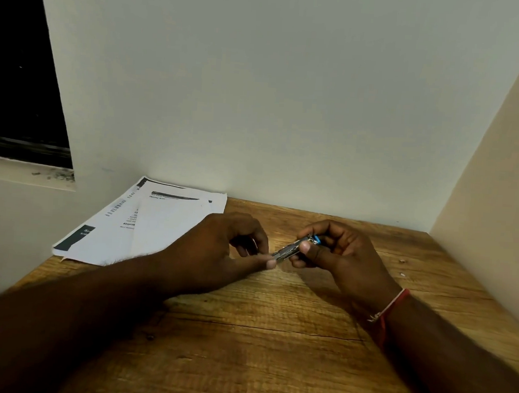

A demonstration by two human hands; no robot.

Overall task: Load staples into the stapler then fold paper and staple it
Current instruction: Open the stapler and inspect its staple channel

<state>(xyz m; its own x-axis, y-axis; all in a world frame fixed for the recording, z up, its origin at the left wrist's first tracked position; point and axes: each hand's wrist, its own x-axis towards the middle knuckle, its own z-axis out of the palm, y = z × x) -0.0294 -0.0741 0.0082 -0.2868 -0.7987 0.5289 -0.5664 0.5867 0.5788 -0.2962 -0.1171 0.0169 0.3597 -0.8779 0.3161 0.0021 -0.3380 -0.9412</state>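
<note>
A small metal stapler (291, 250) with a blue end is held just above the wooden table (261, 348), near its middle. My right hand (336, 255) grips the blue end with curled fingers and thumb. My left hand (233, 249) pinches the stapler's near left tip between thumb and fingers. Whether staples lie inside is too small to tell. A stack of printed white papers (150, 223) lies flat at the table's back left corner, partly behind my left hand.
White walls close the table in at the back (288, 107) and on the right (495, 195). A dark window with a sill (25, 176) sits at the far left. A red thread band (388, 310) circles my right wrist.
</note>
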